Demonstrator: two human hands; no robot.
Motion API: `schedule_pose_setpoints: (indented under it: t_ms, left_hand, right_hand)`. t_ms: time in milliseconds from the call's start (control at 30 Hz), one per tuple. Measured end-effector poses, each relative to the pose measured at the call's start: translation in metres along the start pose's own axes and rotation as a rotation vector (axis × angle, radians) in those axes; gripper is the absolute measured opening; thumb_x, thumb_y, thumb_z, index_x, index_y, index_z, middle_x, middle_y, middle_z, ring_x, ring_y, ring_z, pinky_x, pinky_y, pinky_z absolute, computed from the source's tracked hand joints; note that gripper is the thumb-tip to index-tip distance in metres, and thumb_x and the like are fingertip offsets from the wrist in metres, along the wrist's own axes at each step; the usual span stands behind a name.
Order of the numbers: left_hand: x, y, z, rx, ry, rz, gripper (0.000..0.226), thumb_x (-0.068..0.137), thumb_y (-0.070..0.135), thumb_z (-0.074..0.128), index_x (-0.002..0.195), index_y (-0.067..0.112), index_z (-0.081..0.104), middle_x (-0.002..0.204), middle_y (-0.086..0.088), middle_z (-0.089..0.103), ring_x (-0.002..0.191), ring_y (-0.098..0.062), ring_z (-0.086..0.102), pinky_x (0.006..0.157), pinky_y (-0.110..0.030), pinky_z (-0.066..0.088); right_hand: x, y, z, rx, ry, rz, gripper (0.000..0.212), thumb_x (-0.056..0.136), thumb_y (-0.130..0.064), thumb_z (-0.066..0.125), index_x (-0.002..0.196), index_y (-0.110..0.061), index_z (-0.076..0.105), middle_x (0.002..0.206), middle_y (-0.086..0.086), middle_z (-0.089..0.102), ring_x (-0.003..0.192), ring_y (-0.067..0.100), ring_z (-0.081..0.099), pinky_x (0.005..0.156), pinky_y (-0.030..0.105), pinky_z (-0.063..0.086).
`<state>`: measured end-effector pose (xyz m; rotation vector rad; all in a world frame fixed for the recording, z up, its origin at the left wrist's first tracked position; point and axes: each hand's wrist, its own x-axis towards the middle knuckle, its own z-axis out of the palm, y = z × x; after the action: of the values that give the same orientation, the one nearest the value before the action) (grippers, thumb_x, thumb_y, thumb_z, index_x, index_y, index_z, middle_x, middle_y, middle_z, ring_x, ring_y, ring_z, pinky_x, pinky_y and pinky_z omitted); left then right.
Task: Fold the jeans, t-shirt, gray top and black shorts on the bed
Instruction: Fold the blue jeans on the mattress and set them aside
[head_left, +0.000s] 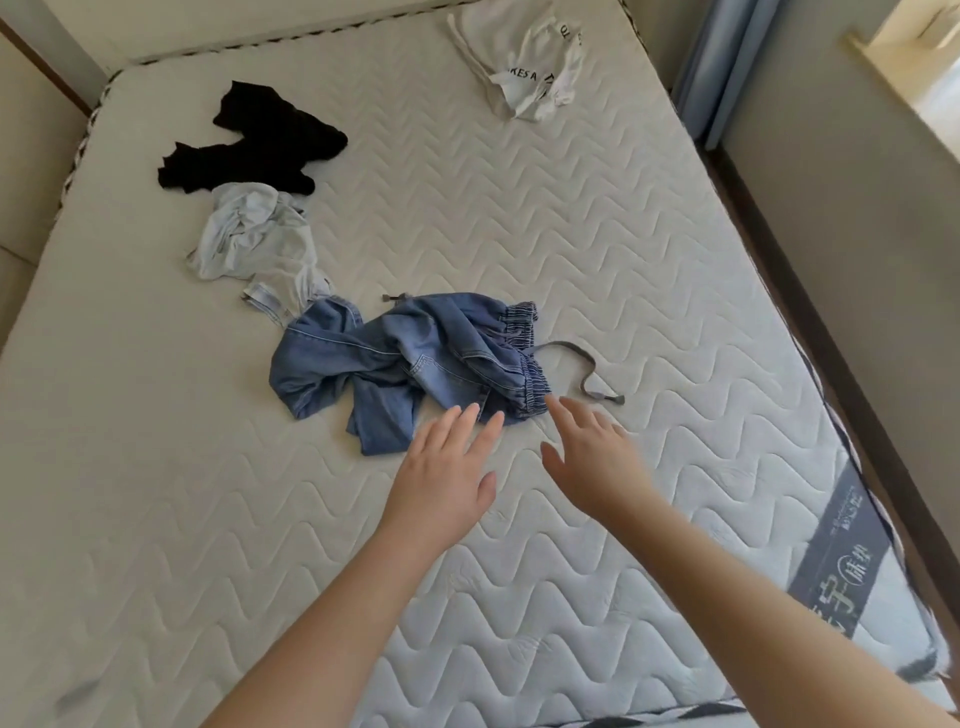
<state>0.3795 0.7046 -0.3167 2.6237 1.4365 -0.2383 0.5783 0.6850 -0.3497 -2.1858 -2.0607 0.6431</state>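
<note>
Crumpled blue jeans lie in the middle of the quilted mattress, their grey drawstring trailing to the right. My left hand hovers just below them with straight fingers, the fingertips at the denim's near edge. My right hand is beside it, fingers stretched toward the elastic waistband, holding nothing. A bunched gray top lies left of and behind the jeans. Black shorts lie crumpled farther back on the left. A white t-shirt with black lettering sits at the far right corner.
The mattress's right edge carries a grey label near me. A dark wooden floor strip and a wall run along the right side. Blue curtains hang at the back right. A wall borders the bed's left side.
</note>
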Motion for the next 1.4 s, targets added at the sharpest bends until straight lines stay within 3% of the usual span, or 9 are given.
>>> schedule_pose_setpoints:
  t_ms: [300,500,667,800,967,1167,1267,1333,1400]
  left_hand:
    - [0.062,-0.028,0.076,-0.003,-0.077,-0.027,0.066,0.098,0.037,0.040,0.158,0.026,0.013,0.164,-0.006,0.016,0.150,-0.023,0.012,0.120,-0.038,0.007]
    - [0.082,-0.042,0.110,-0.049,-0.086,-0.047,0.065,0.098,0.039,0.039,0.157,0.027,0.013,0.163,-0.003,0.017,0.149,-0.021,0.013,0.119,-0.036,0.009]
    - [0.084,-0.051,0.124,-0.097,-0.086,-0.041,0.064,0.098,0.041,0.039,0.156,0.026,0.018,0.161,0.000,0.023,0.148,-0.019,0.018,0.118,-0.035,0.014]
    - [0.080,-0.059,0.128,-0.135,-0.099,-0.058,0.061,0.098,0.040,0.040,0.155,0.025,0.024,0.158,0.002,0.028,0.146,-0.016,0.022,0.117,-0.035,0.019]
    - [0.077,-0.054,0.130,-0.203,-0.101,-0.071,0.055,0.098,0.033,0.043,0.151,0.022,0.034,0.149,0.005,0.039,0.139,-0.014,0.032,0.111,-0.032,0.027]
    - [0.084,-0.010,0.140,-0.325,-0.112,-0.006,0.044,0.095,0.022,0.049,0.139,0.016,0.051,0.134,0.000,0.053,0.126,-0.020,0.047,0.104,-0.034,0.035]
    - [0.095,0.014,0.151,-0.338,-0.157,0.073,0.043,0.096,0.020,0.049,0.138,0.014,0.052,0.134,-0.004,0.054,0.125,-0.024,0.048,0.104,-0.038,0.037]
    - [0.104,0.030,0.163,-0.308,-0.208,0.126,0.043,0.097,0.020,0.048,0.139,0.014,0.051,0.135,-0.004,0.053,0.126,-0.024,0.048,0.105,-0.039,0.036]
    - [0.114,0.047,0.177,-0.271,-0.282,0.170,0.043,0.098,0.022,0.047,0.140,0.015,0.049,0.137,-0.004,0.052,0.127,-0.025,0.047,0.105,-0.040,0.037]
  right_hand:
    - [0.106,0.037,0.089,0.102,-0.134,0.063,0.067,0.097,-0.032,0.046,0.155,-0.020,0.016,0.159,0.002,0.025,0.138,0.030,0.037,0.108,0.042,0.034]
    - [0.171,0.049,0.138,0.452,-0.134,0.377,0.081,0.097,-0.044,0.053,0.156,-0.009,0.009,0.158,0.013,0.027,0.141,0.033,0.032,0.113,0.043,0.032]
    - [0.191,0.052,0.159,0.826,-0.211,0.644,0.080,0.086,-0.044,0.068,0.146,-0.009,0.029,0.126,0.013,0.055,0.107,0.030,0.058,0.077,0.036,0.050]
    - [0.182,0.046,0.164,0.990,-0.187,0.543,0.039,0.086,-0.025,0.070,0.120,-0.013,0.057,0.092,-0.001,0.066,0.080,0.017,0.064,0.069,0.033,0.055]
    - [0.129,0.042,0.151,0.968,-0.108,0.437,0.027,0.082,-0.007,0.056,0.102,-0.024,0.061,0.072,-0.006,0.063,0.059,0.009,0.054,0.042,0.011,0.039]
    - [0.030,0.071,0.153,0.771,-0.247,0.409,0.040,0.080,-0.007,0.059,0.107,-0.035,0.057,0.074,-0.014,0.063,0.057,-0.003,0.057,0.046,0.009,0.039]
    - [-0.017,0.089,0.162,0.736,-0.264,0.461,0.040,0.077,-0.004,0.061,0.101,-0.035,0.059,0.072,-0.018,0.061,0.065,0.008,0.060,0.052,0.007,0.040]
    - [-0.044,0.101,0.172,0.729,-0.285,0.506,0.040,0.077,-0.002,0.062,0.110,-0.025,0.063,0.089,-0.010,0.066,0.084,0.020,0.063,0.065,0.008,0.043]
    - [-0.064,0.111,0.181,0.690,-0.328,0.560,0.052,0.080,-0.004,0.062,0.130,-0.015,0.058,0.114,0.005,0.062,0.105,0.025,0.060,0.085,0.025,0.047]
